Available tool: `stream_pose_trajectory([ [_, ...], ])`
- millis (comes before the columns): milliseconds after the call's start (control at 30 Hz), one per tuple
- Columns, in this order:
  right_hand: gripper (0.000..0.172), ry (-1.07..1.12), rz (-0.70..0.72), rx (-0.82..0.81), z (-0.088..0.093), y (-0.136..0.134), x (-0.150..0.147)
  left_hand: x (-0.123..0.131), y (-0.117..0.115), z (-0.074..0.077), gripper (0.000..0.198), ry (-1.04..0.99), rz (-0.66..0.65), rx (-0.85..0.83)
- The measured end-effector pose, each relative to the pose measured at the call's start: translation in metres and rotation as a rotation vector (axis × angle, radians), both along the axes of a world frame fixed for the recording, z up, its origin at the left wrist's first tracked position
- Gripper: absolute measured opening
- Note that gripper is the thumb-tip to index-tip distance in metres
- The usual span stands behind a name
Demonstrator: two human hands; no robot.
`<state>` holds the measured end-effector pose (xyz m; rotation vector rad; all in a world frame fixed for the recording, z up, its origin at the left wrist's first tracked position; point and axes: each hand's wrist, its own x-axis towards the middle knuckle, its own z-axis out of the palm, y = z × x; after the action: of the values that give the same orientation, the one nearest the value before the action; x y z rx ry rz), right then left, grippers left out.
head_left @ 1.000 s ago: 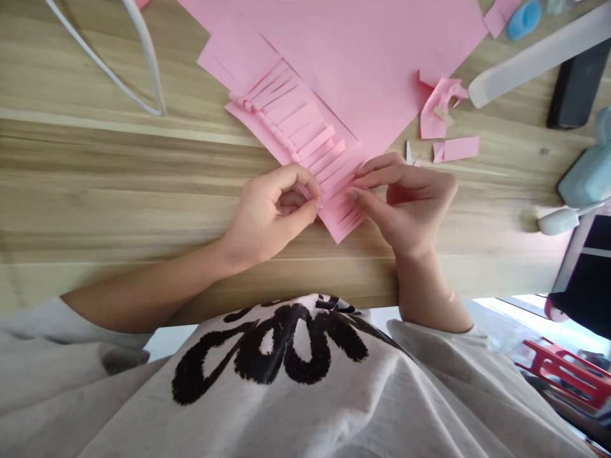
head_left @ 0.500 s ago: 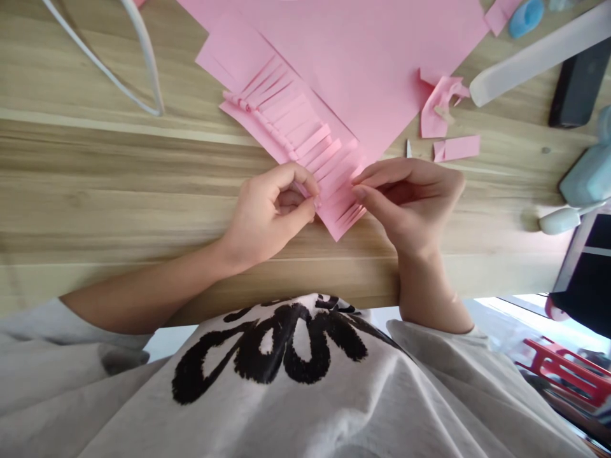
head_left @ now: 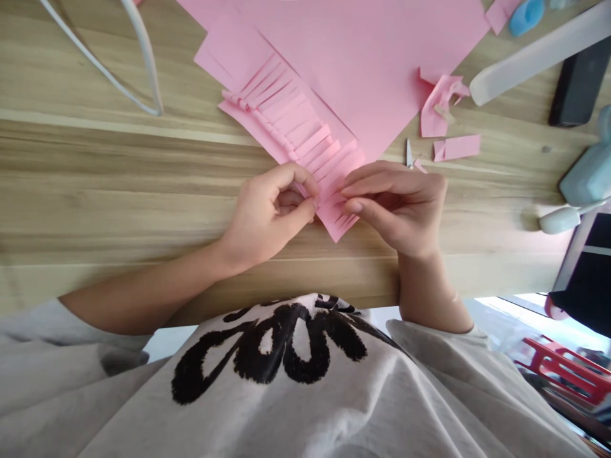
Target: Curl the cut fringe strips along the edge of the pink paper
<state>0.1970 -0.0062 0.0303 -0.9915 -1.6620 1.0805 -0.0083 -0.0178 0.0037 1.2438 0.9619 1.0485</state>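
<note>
A pink paper strip (head_left: pixel 281 121), cut into a fringe of narrow strips, lies slantwise on the wooden table (head_left: pixel 119 184). Several of its fringe ends are curled into small rolls along the lower left edge. My left hand (head_left: pixel 272 216) pinches at that edge near the strip's lower end, thumb against forefinger. Over the right side of the same end is my right hand (head_left: pixel 396 207), thumb and forefinger close to the fringe with a small gap showing between their tips. Whether it holds a fringe piece is too small to tell.
Behind the strip lies a large pink sheet (head_left: pixel 382 57). To the right are pink scraps (head_left: pixel 457 147), a scissors tip (head_left: pixel 409 154), a long whitish object (head_left: pixel 539 54), a black box-shaped object (head_left: pixel 580 83) and a blue item (head_left: pixel 526 17). A white cable (head_left: pixel 147 57) curves at upper left.
My right hand has moved left and slightly down over the fringe, and its fingertips have parted a little. More of the scissors tip shows. My left hand has stayed in place.
</note>
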Motion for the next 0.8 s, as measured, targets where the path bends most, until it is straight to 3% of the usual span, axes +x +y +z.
stream_pose_trajectory([
  [267, 0.015, 0.016, -0.074, -0.103, -0.0025, -0.002, -0.0002, 0.001, 0.0003, 0.0004, 0.014, 0.035, 0.011, 0.027],
  [533, 0.019, -0.022, -0.303, -0.112, -0.0049, -0.0011, -0.0032, 0.002, 0.0005, 0.0008, 0.016, 0.004, 0.018, 0.024],
  [800, 0.014, 0.012, -0.294, -0.151, -0.0057, -0.0007, -0.0037, 0.0006, 0.0008, 0.0015, 0.014, 0.033, 0.003, 0.027],
])
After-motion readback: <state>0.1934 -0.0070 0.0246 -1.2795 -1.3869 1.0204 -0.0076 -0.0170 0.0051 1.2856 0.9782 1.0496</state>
